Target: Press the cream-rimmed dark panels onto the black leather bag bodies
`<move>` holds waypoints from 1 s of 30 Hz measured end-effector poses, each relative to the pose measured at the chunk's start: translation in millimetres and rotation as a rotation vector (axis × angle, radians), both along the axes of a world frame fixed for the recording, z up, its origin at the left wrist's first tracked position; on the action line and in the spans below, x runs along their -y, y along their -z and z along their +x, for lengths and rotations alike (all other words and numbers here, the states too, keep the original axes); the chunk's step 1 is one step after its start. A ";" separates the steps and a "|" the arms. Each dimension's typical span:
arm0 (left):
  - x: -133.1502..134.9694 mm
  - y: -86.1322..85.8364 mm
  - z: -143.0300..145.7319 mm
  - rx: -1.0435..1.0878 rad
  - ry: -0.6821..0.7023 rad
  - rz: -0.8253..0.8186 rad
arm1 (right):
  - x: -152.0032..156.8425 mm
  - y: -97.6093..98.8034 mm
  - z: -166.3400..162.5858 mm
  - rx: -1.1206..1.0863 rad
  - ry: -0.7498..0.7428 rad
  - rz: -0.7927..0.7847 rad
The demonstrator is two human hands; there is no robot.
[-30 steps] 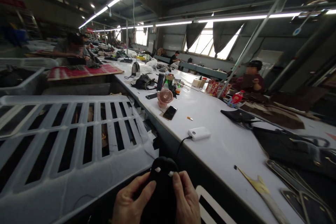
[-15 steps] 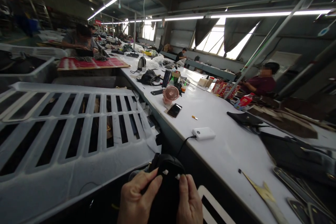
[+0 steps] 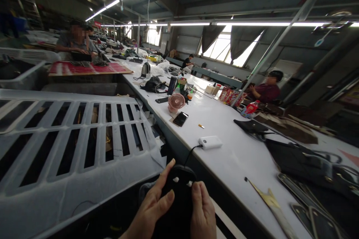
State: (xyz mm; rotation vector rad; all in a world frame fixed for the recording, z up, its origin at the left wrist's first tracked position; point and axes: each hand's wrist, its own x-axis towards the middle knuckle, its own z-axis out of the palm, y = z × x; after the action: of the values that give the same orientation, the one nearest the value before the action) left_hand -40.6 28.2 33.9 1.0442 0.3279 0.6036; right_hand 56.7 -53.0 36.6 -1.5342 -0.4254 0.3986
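At the bottom centre both my hands hold a rounded black piece (image 3: 179, 190) with two small white marks near its top. My left hand (image 3: 153, 209) grips its left side, thumb on the face and index finger stretched up along the edge. My right hand (image 3: 202, 214) pinches its right side with the thumb on the front. A thin black cable runs from behind the piece up to a white power bank (image 3: 211, 142) on the long white table (image 3: 230, 157).
A white slatted plastic crate (image 3: 70, 145) fills the left. On the table lie a phone (image 3: 180, 118), a pink fan (image 3: 176, 102), black leather pieces (image 3: 303, 160) and a gold strip (image 3: 266, 196). One person sits at the far left and another at the right.
My left index finger has stretched out along the black piece's upper edge, and the piece sits slightly higher. The view has shifted a little.
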 end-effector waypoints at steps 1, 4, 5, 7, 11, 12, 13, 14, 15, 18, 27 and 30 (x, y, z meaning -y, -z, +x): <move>-2.5 0.3 -0.5 0.012 0.063 0.013 | 2.2 1.7 0.1 0.001 0.005 0.002; -13.1 5.4 -2.7 -0.055 0.070 0.279 | 10.3 14.5 -1.1 -0.003 0.109 -0.056; -16.6 7.7 -2.6 -0.082 0.045 0.391 | 13.1 19.3 -1.2 0.008 0.139 -0.095; -21.5 11.5 -0.5 -0.104 0.020 0.537 | 17.6 26.1 -0.3 0.062 0.127 -0.159; -20.8 13.6 5.9 -0.108 0.063 0.520 | 21.9 20.4 8.2 0.212 -0.036 -0.184; -19.3 13.6 6.9 -0.122 0.062 0.519 | 21.9 16.3 11.7 0.278 -0.032 -0.183; -17.6 13.8 7.6 -0.137 0.059 0.528 | 21.7 11.9 15.6 0.366 -0.016 -0.177; -15.9 14.4 8.1 -0.147 0.056 0.541 | 21.0 7.7 19.9 0.474 -0.001 -0.162; -14.3 15.5 8.7 -0.151 0.053 0.558 | 20.0 4.1 24.3 0.594 -0.005 -0.141; -10.6 21.2 10.9 -0.136 0.026 0.614 | 15.4 -2.3 35.7 0.923 -0.167 -0.115; -10.5 17.0 14.2 -0.157 0.054 0.658 | 16.6 -6.2 29.1 0.710 -0.257 0.189; -9.2 13.7 14.0 -0.167 0.085 0.650 | 21.5 -8.6 23.6 0.808 -0.254 0.280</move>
State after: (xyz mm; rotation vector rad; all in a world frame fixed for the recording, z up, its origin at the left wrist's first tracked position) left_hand -26.6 37.5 20.2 1.7309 0.2332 0.5582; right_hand 80.3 -74.5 45.2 -1.3170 -1.2590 -0.1124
